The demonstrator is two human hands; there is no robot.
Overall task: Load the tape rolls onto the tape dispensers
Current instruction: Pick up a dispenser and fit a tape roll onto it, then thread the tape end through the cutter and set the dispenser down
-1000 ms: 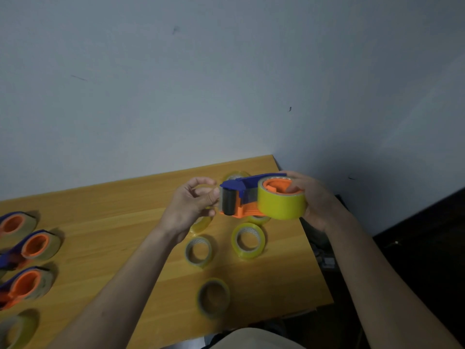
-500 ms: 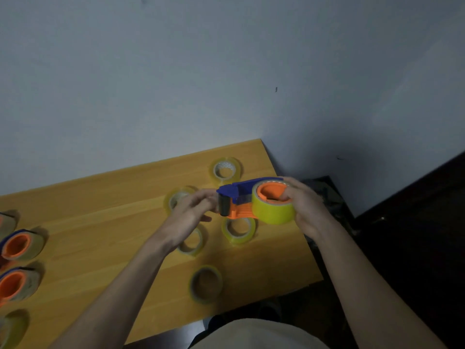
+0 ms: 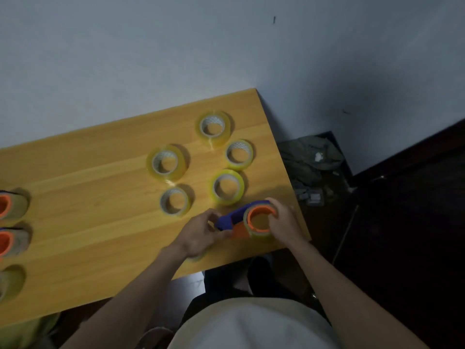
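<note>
Both of my hands are on the tape dispenser (image 3: 232, 222) right now, down at the near right corner of the desk (image 3: 100, 222). It's the blue and orange one, and there's a yellowish tape roll (image 3: 260, 231) sitting on its orange hub. My right hand (image 3: 284, 224) is wrapped around the roll end, fingers curled over the rim of the roll. My left hand (image 3: 198, 234) grips the blue nose end, fingers curled in on it, though the shot is a bit blurry there so I can't say exactly what each fingertip is touching. Can't tell if the dispenser is resting on the desk or held just above it.

Five loose rolls lie flat on the desk further back: a bright yellow roll (image 3: 227, 187) just beyond the dispenser, a small greyish roll (image 3: 175, 201) to its left, a pale roll (image 3: 167, 162) behind that, another roll (image 3: 239, 154) near the right edge, and the far roll (image 3: 213, 126) closest to the wall (image 3: 151, 59).

Over at the left edge there are two loaded dispensers (image 3: 10, 206) with orange hubs, cut off by the frame, plus another roll (image 3: 11, 283) nearer to me.
</note>
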